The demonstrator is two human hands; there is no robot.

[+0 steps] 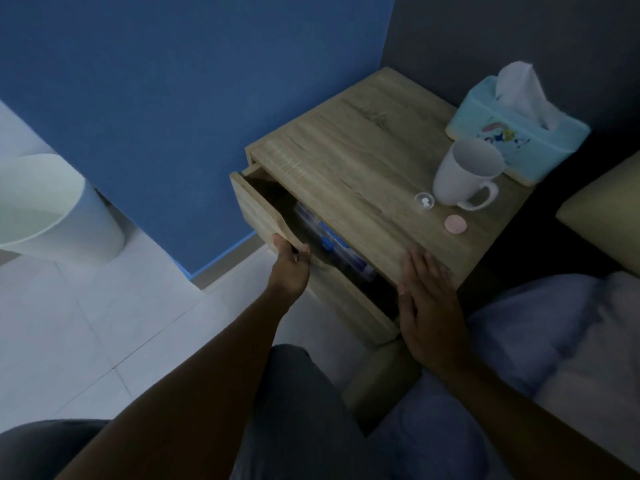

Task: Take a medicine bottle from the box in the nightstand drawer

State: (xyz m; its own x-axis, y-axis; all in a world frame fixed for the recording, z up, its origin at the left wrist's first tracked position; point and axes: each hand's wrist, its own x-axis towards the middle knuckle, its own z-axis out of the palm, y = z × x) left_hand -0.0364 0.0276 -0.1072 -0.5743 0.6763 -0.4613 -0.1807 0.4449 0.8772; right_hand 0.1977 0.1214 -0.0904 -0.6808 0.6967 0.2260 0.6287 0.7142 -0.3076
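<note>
From the head camera I'm seeing my left hand curling its fingers over the top edge of the nightstand drawer, which is standing partly open, while my right hand is lying flat and spread on the front corner of the nightstand, holding nothing. Inside the drawer a clear box with blue parts is showing in shadow, and I'm unable to pick out any medicine bottle or read any label there. The tissue box behind the white mug is carrying a cartoon print whose writing is too blurred to read.
</note>
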